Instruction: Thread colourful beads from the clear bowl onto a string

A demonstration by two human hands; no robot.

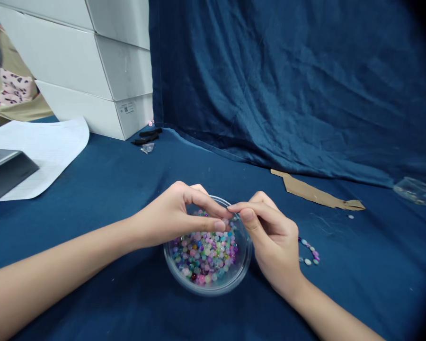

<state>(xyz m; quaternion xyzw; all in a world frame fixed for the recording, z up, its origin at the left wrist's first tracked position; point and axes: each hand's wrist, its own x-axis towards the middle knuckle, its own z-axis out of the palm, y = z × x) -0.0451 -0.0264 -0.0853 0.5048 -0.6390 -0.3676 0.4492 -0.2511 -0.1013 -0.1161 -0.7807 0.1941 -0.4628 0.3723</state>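
A clear round bowl [248, 255] of small beads [208, 253] in pink, purple, blue, green and white stands in front of me. My left hand [182, 210] is over its far left side, thumb and forefinger brought together at what looks like a small pale pink bead [227, 223]. At the bowl's right rim my right hand [273, 237] is closed in a pinch, its forefinger tip almost meeting the left fingertips. Whatever is in that pinch is too fine to make out. Just right of it, a curved row of beads [315, 255] lies on the cloth, partly hidden by the hand.
Stacked white boxes [106, 66] stand at the back left, with black strips [147, 136] beside them. Paper [57, 147] and a dark device [10, 173] lie left. A torn cardboard strip [312, 192], loose thread [326, 225] and a clear container [417, 191] lie right.
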